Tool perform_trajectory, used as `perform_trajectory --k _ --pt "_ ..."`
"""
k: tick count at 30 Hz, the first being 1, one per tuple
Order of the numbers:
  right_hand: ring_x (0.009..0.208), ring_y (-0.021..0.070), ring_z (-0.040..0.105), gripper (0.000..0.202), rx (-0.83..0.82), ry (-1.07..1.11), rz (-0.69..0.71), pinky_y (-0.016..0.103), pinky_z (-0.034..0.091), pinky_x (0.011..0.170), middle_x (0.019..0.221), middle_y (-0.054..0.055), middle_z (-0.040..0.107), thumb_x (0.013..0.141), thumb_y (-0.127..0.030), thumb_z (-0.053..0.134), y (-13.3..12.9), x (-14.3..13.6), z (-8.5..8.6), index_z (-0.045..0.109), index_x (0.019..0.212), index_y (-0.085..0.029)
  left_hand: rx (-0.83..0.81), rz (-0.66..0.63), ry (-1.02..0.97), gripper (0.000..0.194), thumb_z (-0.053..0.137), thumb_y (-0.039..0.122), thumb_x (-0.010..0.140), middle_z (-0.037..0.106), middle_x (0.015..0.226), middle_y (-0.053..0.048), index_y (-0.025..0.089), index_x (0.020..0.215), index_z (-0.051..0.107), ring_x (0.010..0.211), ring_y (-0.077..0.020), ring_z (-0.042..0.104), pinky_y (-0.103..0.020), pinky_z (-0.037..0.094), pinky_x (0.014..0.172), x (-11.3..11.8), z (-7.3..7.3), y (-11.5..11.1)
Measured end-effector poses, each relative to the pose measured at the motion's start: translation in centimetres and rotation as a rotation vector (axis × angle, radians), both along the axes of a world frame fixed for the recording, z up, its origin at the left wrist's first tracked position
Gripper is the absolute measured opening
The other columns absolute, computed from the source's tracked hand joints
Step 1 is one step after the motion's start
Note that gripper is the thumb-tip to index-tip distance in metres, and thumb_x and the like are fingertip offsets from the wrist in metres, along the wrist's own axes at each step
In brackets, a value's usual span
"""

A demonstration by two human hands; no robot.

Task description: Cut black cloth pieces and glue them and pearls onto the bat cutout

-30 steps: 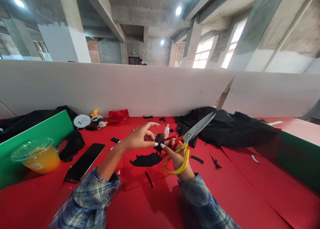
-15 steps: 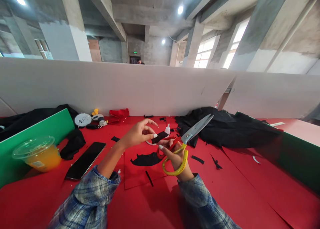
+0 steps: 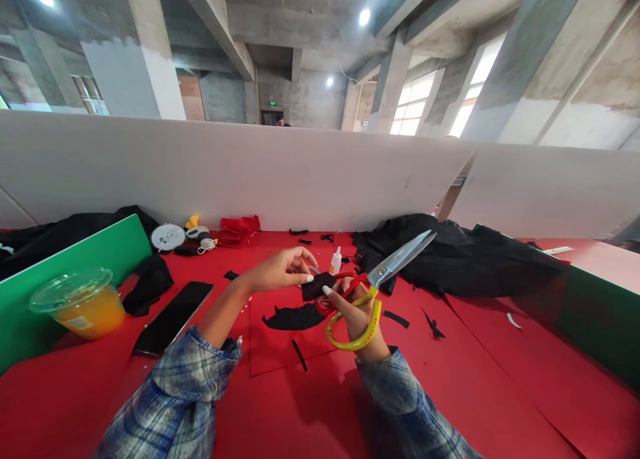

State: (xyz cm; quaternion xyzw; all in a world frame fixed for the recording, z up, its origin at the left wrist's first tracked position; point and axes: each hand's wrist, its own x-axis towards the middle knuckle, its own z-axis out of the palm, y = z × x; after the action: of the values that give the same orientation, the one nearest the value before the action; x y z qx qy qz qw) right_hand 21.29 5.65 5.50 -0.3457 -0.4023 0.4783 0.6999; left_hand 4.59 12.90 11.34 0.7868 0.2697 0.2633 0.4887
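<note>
"Pinching something, is the right hand (image 3: 356,312)?"

"Yes. Its thumb presses a black patch (image 3: 318,287) against the fingers beneath, and a pair of scissors (image 3: 381,274) hangs on that same hand."

"And the left hand (image 3: 285,271)?"

"Fingers curled, thumb tip against the patch's upper left edge. Whether that grip really clamps it, I can't tell."

"How does the patch lie?"

"Between the two hands, above the tabletop (image 3: 480,392), its long axis roughly side to side, the right end a little higher in view."

"The scissors?"

"They slant: yellow and red loops by the right palm, blades close together, tips toward the upper right and away from the wearer. In view, the tips overlap the heaped black cloth (image 3: 465,262)."

"What's close by?"

"A white bottle (image 3: 336,263) stands upright just beyond the patch. A ragged black scrap (image 3: 293,318) lies just below it in view, lengthwise left to right, and a thin black strip (image 3: 299,355) slants nearer the wearer."

"And the room around?"

"Tight on the left: a phone (image 3: 173,317) near the forearm, then a lidded cup (image 3: 83,305), then a green panel (image 3: 15,329). A white partition (image 3: 225,172) bounds the far edge. Right of the right forearm, a broad red stretch runs to a second green panel (image 3: 605,319)."
</note>
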Motion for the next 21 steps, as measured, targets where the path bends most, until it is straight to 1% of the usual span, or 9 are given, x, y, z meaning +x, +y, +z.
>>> perform_trajectory --k 4,7,10,13,15,18,21 --pt "0.056 0.0189 0.068 0.049 -0.014 0.005 0.033 0.028 0.051 0.050 0.058 -0.006 0.058 0.057 -0.039 0.087 -0.09 -0.15 -0.35 0.042 0.072 -0.023 0.012 0.017 -0.037 0.014 0.064 0.023 0.078 0.064 0.079 -0.002 0.017 0.090 0.058 0.078 -0.0148 0.062 -0.028 0.048 0.071 0.34 -0.08 -0.10" --pt "0.057 0.0203 0.069 0.048 -0.019 -0.010 0.018 0.029 0.052 0.050 0.057 -0.006 0.058 0.059 -0.038 0.086 -0.13 -0.18 -0.41 0.043 0.073 -0.024 0.071 0.011 -0.021 0.009 0.061 0.023 0.081 0.066 0.079 -0.003 0.016 0.084 0.064 0.077 -0.0147 0.062 -0.026 0.047 0.068 0.53 -0.09 -0.12" --pt "0.055 0.0199 0.068 0.048 -0.014 -0.028 -0.001 0.029 0.052 0.049 0.057 -0.007 0.057 0.058 -0.040 0.086 -0.07 -0.10 -0.40 0.043 0.072 -0.024 0.136 0.003 0.029 0.013 0.058 0.021 0.081 0.068 0.078 -0.003 0.017 0.084 0.070 0.072 -0.0139 0.061 -0.025 0.047 0.065 0.51 -0.07 -0.13" --pt "0.053 0.0194 0.067 0.047 0.001 -0.052 -0.014 0.029 0.053 0.048 0.056 -0.007 0.056 0.059 -0.043 0.085 0.07 0.01 -0.42 0.043 0.071 -0.024 0.185 -0.002 0.053 0.018 0.059 0.020 0.079 0.069 0.084 -0.004 0.018 0.091 0.072 0.073 -0.0144 0.062 -0.026 0.049 0.067 0.35 -0.12 -0.12" --pt "0.053 0.0190 0.067 0.047 0.005 -0.064 -0.025 0.029 0.053 0.048 0.056 -0.007 0.056 0.058 -0.044 0.085 0.09 0.07 -0.38 0.044 0.071 -0.024 0.177 -0.009 0.037 0.018 0.063 0.021 0.077 0.070 0.085 -0.005 0.017 0.091 0.072 0.076 -0.0154 0.063 -0.027 0.050 0.069 0.27 -0.19 -0.11" --pt "0.050 0.0164 0.065 0.047 -0.010 -0.104 -0.043 0.029 0.053 0.049 0.060 -0.005 0.060 0.058 -0.045 0.085 -0.09 0.13 -0.13 0.047 0.073 -0.022 0.120 0.000 -0.031 0.015 0.069 0.024 0.074 0.070 0.080 -0.005 0.015 0.085 0.072 0.074 -0.0160 0.064 -0.028 0.051 0.069 0.28 -0.20 -0.16" --pt "0.045 0.0139 0.059 0.040 -0.024 -0.186 -0.057 0.028 0.051 0.047 0.058 -0.003 0.062 0.063 -0.045 0.082 -0.39 0.28 0.23 0.053 0.077 -0.020 0.093 0.062 -0.091 0.013 0.071 0.025 0.072 0.070 0.077 -0.005 0.015 0.081 0.071 0.071 -0.0158 0.064 -0.028 0.052 0.067 0.38 0.20 -0.44"
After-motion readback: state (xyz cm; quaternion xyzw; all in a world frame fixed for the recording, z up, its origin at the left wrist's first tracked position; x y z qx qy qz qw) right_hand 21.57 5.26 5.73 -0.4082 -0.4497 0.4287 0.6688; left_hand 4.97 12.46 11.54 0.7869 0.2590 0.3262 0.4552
